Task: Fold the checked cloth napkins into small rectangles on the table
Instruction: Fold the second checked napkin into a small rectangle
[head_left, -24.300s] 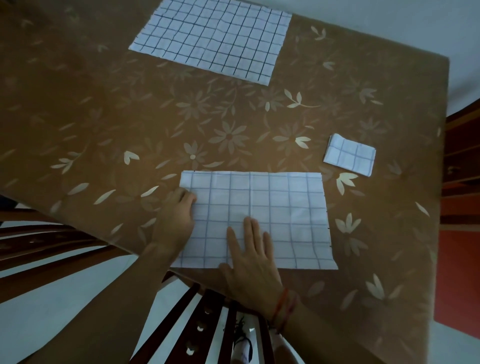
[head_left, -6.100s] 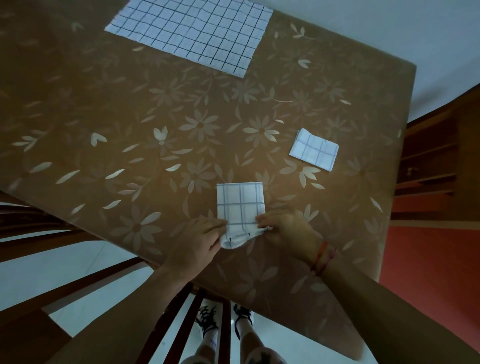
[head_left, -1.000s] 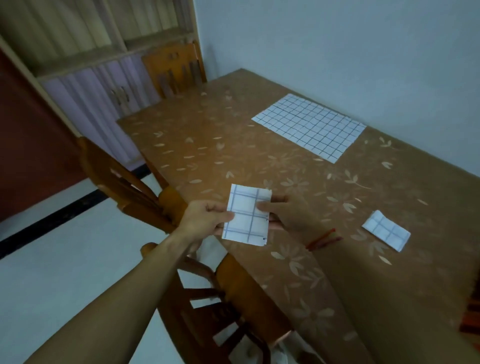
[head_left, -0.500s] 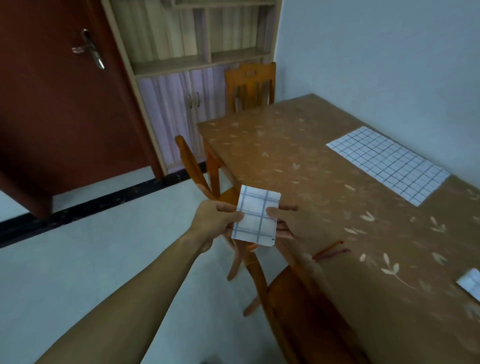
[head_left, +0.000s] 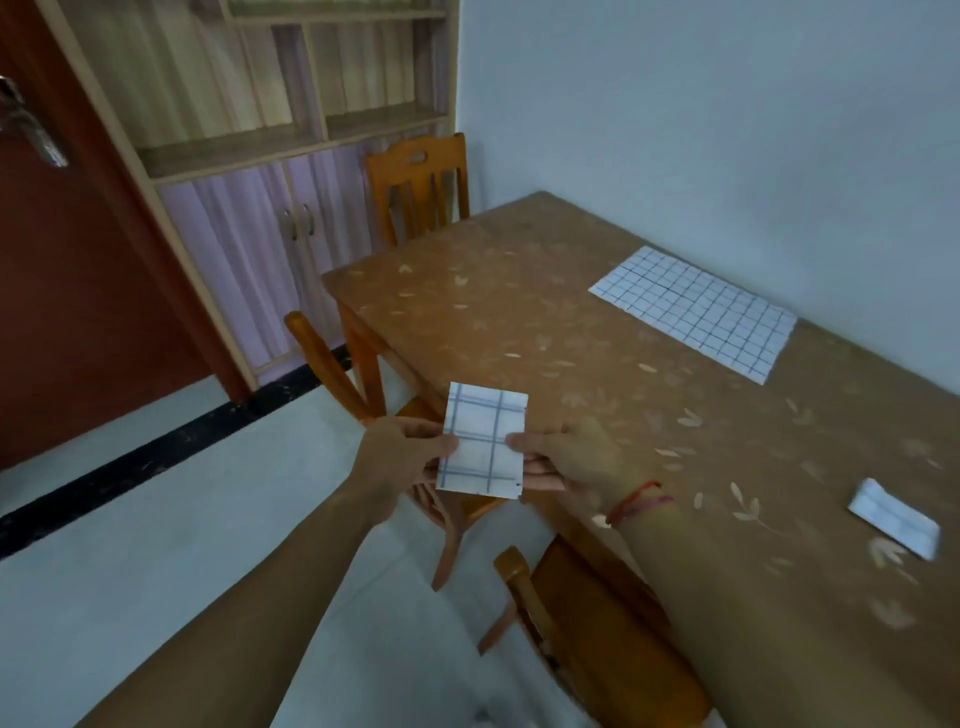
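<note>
- Pinching from both sides: left hand (head_left: 402, 449) and right hand (head_left: 566, 460) hold one small folded blue-checked white cloth napkin (head_left: 483, 441) in the air by the brown flower-patterned table (head_left: 519, 322).
- Two more on it: one folded checked rectangle (head_left: 893, 517) at right, one unfolded checked napkin (head_left: 696, 317) flat, far side.
- Three orange wooden chairs (head_left: 415, 187).

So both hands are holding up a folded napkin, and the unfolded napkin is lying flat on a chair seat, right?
No. The left hand and right hand do hold the folded napkin, but the head view shows the unfolded napkin lying flat on the table instead.
</note>
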